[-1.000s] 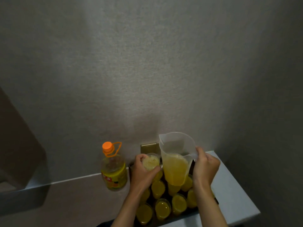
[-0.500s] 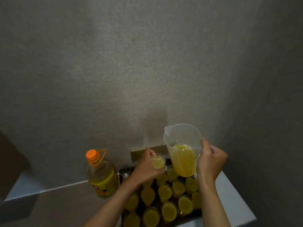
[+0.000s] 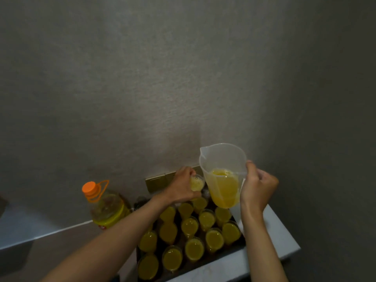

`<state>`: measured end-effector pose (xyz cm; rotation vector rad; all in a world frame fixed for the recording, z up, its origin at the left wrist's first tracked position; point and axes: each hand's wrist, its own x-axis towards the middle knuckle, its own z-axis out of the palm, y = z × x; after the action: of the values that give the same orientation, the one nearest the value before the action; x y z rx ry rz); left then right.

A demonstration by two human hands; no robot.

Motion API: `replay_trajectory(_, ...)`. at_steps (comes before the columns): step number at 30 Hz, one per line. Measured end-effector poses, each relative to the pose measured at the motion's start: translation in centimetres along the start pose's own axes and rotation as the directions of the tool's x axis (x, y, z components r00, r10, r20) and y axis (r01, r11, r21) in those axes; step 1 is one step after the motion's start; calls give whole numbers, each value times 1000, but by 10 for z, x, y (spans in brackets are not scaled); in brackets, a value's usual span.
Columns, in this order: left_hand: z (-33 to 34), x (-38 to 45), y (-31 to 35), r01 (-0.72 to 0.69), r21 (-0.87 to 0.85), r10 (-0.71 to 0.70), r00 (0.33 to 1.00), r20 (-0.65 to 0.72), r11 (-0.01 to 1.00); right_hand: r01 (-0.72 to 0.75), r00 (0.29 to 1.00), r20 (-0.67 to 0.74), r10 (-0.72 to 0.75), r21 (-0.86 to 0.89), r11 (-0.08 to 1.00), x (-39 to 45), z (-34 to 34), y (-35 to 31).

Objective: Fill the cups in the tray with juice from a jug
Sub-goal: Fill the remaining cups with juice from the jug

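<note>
Right hand [image 3: 257, 188] grips jug [image 3: 222, 176]; left hand [image 3: 181, 187] holds cup [image 3: 197, 183].

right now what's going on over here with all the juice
A person is filling small cups with juice. The right hand grips a clear jug by its handle, held upright and about half full. The left hand holds one cup with juice in it, beside the jug at the far end of the tray. Most cups in the tray already hold juice. A bottle with an orange cap stands to the left.
</note>
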<state>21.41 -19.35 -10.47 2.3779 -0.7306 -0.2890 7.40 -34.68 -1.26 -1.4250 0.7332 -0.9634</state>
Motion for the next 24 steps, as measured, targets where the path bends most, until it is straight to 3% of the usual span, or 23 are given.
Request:
replay_trajectory(9,22,36,6,-15,52,7,988,154,999,-25,999,-23,25,15,1000,23,-21,9)
replay_trajectory(13,29,58,9,-115,221,62,970,236,968,-32,999,-33,33,28,999,36,-25,16)
replay_trajectory(19,59,104,2,-359,506,132,894,429,785,-29,997,-64,32,48,998,57,-34,31)
replay_trajectory(24,70,105,23,-461,603,152,857,492,651,-55,996,-69,59,56,997,71,-41,34)
